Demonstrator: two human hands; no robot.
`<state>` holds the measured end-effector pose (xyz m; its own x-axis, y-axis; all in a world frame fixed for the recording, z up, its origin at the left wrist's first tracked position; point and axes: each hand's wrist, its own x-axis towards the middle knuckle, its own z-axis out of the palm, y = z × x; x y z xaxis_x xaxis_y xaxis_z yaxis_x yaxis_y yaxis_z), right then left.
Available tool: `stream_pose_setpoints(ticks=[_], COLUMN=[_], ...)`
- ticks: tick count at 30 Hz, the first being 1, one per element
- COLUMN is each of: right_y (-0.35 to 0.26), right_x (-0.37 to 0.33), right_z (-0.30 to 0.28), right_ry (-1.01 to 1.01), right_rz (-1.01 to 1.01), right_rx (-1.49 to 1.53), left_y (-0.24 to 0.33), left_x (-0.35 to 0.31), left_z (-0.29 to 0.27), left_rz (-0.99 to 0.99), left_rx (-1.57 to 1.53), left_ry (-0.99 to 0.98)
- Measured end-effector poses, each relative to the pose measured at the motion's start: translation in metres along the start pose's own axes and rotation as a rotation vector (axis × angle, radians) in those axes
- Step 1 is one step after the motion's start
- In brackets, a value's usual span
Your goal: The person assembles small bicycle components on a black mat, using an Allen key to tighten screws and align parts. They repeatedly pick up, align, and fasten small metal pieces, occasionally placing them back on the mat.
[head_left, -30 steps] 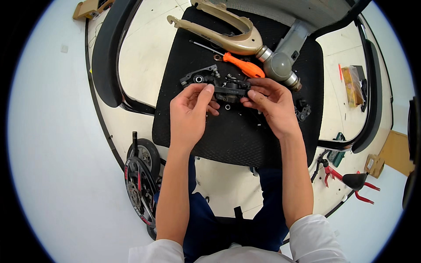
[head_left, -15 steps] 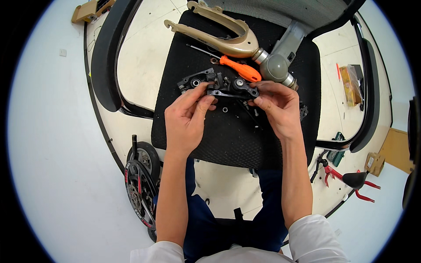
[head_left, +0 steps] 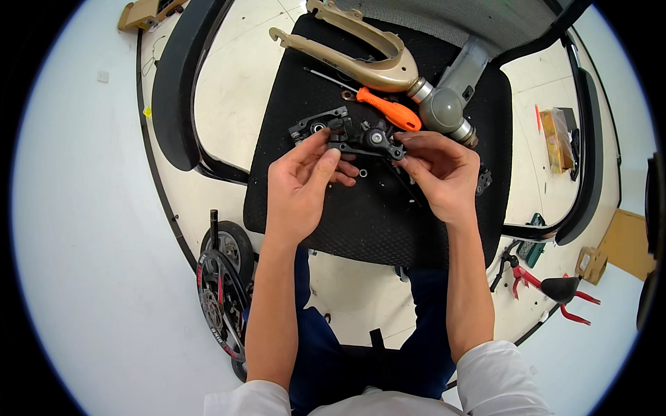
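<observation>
Between my hands is a black bicycle disc brake caliper [head_left: 376, 137], held level above the black mesh chair seat [head_left: 361, 225]. My left hand [head_left: 300, 191] is closed, thumb and index finger pinching the caliper's left end. At its right end, the thumb and fingers of my right hand [head_left: 447, 179] grip it. A second, similar black caliper [head_left: 319, 125] lies just beyond my left fingertips. Below the held caliper a small metal nut [head_left: 363, 172] rests on the seat, and small bolts are partly hidden by my right hand.
An orange-handled screwdriver [head_left: 392, 111] lies behind the caliper, beside a tan bicycle fork [head_left: 388, 75] with a grey joint [head_left: 440, 109]. Armrests [head_left: 173, 90] flank the seat. On the floor are a small wheeled bike part [head_left: 220, 298] at left and a red frame with black saddle [head_left: 559, 287] at right.
The held caliper has tilted slightly, its right end now lower, while both hands keep their grip. The whole view has shifted a little, moving the chair and parts rightward.
</observation>
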<state>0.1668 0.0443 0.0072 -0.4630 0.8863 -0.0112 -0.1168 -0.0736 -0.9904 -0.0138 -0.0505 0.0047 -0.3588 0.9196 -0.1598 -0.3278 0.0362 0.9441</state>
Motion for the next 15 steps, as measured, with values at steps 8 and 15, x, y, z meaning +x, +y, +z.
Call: stream_pose_setpoints(ticks=[8, 15], right_y=[0.003, 0.008], right_x=[-0.004, -0.007], right_z=[0.011, 0.016], right_ry=[0.115, 0.104], right_rz=[-0.283, -0.561], right_rx=[-0.451, -0.741], left_y=[-0.002, -0.003], left_x=[0.001, 0.002], left_z=[0.002, 0.004], left_rz=[-0.023, -0.101], left_rx=[0.019, -0.054], left_ry=[0.002, 0.1])
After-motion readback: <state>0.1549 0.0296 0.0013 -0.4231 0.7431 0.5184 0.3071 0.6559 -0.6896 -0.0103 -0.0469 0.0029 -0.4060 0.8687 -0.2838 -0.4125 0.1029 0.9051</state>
